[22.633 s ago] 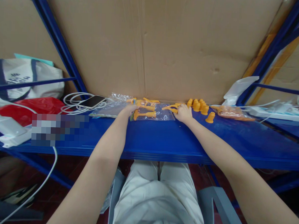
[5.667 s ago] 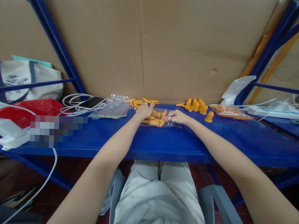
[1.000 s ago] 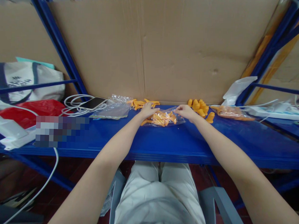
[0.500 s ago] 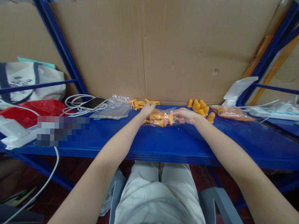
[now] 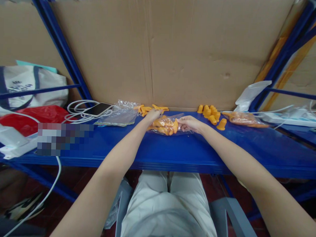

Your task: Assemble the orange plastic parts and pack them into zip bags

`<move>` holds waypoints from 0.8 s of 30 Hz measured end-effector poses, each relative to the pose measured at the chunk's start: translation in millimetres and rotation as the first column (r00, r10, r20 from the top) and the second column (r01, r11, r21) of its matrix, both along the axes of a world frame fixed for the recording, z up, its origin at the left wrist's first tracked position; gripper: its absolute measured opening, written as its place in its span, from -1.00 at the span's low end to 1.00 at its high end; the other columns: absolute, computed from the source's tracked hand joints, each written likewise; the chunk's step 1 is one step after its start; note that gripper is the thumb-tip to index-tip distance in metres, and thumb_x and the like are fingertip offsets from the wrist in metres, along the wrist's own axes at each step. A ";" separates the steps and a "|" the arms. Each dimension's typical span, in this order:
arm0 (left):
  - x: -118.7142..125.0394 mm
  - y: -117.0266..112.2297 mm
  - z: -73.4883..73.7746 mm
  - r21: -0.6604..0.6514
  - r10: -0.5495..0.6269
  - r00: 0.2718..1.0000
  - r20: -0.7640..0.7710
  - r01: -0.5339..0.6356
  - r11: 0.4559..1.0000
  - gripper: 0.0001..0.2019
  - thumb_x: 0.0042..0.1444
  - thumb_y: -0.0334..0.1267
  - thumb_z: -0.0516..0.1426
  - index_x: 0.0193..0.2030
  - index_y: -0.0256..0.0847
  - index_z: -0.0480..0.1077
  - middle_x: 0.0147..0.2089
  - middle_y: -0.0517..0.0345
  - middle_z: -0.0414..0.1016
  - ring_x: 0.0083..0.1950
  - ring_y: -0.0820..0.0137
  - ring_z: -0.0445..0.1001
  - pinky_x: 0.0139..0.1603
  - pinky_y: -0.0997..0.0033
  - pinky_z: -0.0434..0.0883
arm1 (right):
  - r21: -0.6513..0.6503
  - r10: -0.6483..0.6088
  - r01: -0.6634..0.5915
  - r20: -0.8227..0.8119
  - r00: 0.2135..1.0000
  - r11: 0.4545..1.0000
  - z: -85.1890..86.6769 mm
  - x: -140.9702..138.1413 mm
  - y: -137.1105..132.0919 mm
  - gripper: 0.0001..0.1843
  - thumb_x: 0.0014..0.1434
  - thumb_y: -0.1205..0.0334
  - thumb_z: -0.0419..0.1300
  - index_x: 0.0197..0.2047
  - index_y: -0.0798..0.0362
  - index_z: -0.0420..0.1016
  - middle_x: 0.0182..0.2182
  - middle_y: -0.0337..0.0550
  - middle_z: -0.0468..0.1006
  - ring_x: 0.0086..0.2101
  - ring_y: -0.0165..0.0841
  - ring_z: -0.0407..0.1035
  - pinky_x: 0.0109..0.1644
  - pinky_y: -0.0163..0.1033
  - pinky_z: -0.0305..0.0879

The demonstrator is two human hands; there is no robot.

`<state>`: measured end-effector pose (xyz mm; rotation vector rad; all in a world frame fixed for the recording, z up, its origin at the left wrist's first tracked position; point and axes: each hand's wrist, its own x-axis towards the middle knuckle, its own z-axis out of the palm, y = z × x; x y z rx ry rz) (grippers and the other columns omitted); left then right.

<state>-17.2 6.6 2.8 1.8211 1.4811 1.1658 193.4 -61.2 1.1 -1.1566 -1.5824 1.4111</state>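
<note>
A clear plastic bag [image 5: 161,130] with several orange plastic parts [image 5: 166,123] inside lies on the blue shelf in front of me. My left hand [image 5: 154,115] is closed at its upper left edge, pinching the film; the fingertips are partly hidden. At the right end, my right hand [image 5: 190,124] has curled fingers on the bag, touching an orange part's flared end. Whether that part is also gripped, I cannot tell. Loose orange long parts [image 5: 144,109] lie just behind my left hand. Orange cup-shaped pieces [image 5: 208,111] stand in a group beyond my right hand.
An empty-looking clear bag [image 5: 119,115], a phone [image 5: 98,109] and white cable are left on the blue shelf [image 5: 172,150]. Farther left sit a red bag [image 5: 36,117] and power strip [image 5: 17,150]. Another filled bag [image 5: 244,119] lies right. Cardboard [image 5: 181,53] walls the back.
My right hand has shifted slightly left, and the orange parts at the bag's right end have moved left with it. My left hand stays at the bag's upper left.
</note>
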 end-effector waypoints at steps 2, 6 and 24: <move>1.2 -3.5 1.8 -0.014 0.011 0.999 -0.047 -0.012 1.000 -0.80 0.13 -0.18 0.12 -0.31 -0.24 0.53 -0.27 0.01 0.63 -0.01 0.10 0.54 0.06 0.18 0.42 | 0.021 0.010 -0.011 0.058 0.998 1.000 2.1 1.6 -1.1 -0.60 0.08 0.01 0.42 -0.53 0.10 0.44 -0.65 -0.18 0.52 -0.64 -0.51 0.32 -0.56 -0.44 0.22; 3.4 -9.9 7.5 0.048 0.071 0.970 -0.232 -0.062 0.997 -0.84 0.10 -0.23 0.15 -0.33 -0.25 0.51 -0.22 -0.04 0.63 0.00 0.08 0.54 0.06 0.22 0.40 | 0.062 0.009 -0.017 0.125 0.992 0.998 3.9 2.1 -2.9 -0.59 0.07 0.00 0.43 -0.57 0.11 0.46 -0.67 -0.15 0.52 -0.63 -0.49 0.35 -0.54 -0.43 0.25; 9.0 -25.7 16.4 0.291 0.086 0.903 -0.422 0.045 0.956 -0.71 0.21 -0.27 0.09 0.00 -0.26 0.52 0.09 -0.09 0.57 0.19 0.16 0.46 0.26 0.27 0.30 | 0.067 0.015 -0.016 0.018 1.000 0.998 2.1 1.4 -1.3 -0.88 -0.01 0.32 0.40 -0.53 0.14 0.61 -0.53 -0.12 0.60 -0.55 -0.51 0.35 -0.43 -0.39 0.27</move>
